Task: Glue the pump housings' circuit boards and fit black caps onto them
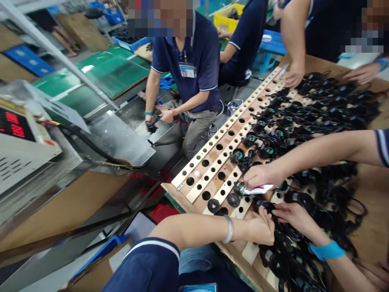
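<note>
My left hand (261,228), with a bangle on the wrist, reaches in from the lower left and has its fingers closed on a round black part (263,204). From the lower right comes my right hand (293,217), a blue band at its wrist, its thumb and fingertips pinching the other side of that part. Both hands are over a wooden board with rows of holes (219,175). Many black round parts with cables (275,263) crowd the board around my hands. Two black rings (213,206) lie left of them.
A co-worker's hand (261,177) with a white tube (258,190) is just above my hands. Another person (185,69) sits across, holding black cables. More hands reach in at the board's far end. A machine with a red display (15,123) stands left.
</note>
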`<act>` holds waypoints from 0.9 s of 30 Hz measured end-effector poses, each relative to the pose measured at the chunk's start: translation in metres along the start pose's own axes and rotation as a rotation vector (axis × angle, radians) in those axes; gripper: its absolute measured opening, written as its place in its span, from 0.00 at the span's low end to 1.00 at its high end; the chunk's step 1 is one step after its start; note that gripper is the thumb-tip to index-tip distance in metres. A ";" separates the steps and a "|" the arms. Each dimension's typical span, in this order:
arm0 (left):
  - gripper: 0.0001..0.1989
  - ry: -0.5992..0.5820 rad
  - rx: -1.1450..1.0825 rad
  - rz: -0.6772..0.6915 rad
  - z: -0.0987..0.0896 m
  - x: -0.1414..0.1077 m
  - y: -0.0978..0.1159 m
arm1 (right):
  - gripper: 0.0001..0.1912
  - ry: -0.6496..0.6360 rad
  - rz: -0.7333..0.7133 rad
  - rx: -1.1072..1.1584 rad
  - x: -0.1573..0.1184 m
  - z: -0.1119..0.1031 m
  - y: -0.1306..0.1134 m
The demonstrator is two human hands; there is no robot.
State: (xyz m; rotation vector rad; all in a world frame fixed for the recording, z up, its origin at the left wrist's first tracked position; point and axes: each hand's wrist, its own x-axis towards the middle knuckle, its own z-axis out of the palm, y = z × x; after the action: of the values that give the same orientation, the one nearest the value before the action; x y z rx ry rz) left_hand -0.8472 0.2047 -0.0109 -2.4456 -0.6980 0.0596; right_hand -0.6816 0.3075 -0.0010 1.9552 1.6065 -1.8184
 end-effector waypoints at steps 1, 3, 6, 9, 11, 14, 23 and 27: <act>0.19 -0.024 0.029 0.022 0.000 0.001 0.000 | 0.18 -0.018 0.011 -0.002 0.003 -0.001 0.001; 0.19 -0.079 0.140 0.073 0.001 0.003 0.002 | 0.17 -0.048 0.039 -0.006 0.008 -0.003 0.001; 0.20 -0.222 0.599 0.293 0.002 0.005 0.006 | 0.17 -0.043 0.065 -0.009 0.011 -0.003 -0.003; 0.18 -0.433 1.505 0.733 0.001 0.006 0.010 | 0.19 -0.029 0.077 0.000 0.008 -0.001 -0.009; 0.17 -0.481 1.777 0.806 0.001 0.006 0.011 | 0.19 -0.020 0.083 0.008 0.006 0.001 -0.012; 0.21 -0.405 1.302 0.548 0.004 0.007 0.012 | 0.19 0.001 0.085 0.014 0.003 0.003 -0.014; 0.19 -0.061 0.224 0.125 0.017 0.005 0.008 | 0.12 0.087 0.094 0.060 0.000 0.005 -0.014; 0.19 0.023 -0.086 0.071 0.022 0.007 0.004 | 0.10 0.152 0.096 0.109 0.000 0.007 -0.010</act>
State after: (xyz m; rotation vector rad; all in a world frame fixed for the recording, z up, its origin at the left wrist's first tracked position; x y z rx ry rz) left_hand -0.8432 0.2173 -0.0307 -2.5492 -0.6150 0.0293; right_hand -0.6933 0.3075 0.0029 2.2258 1.4502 -1.7969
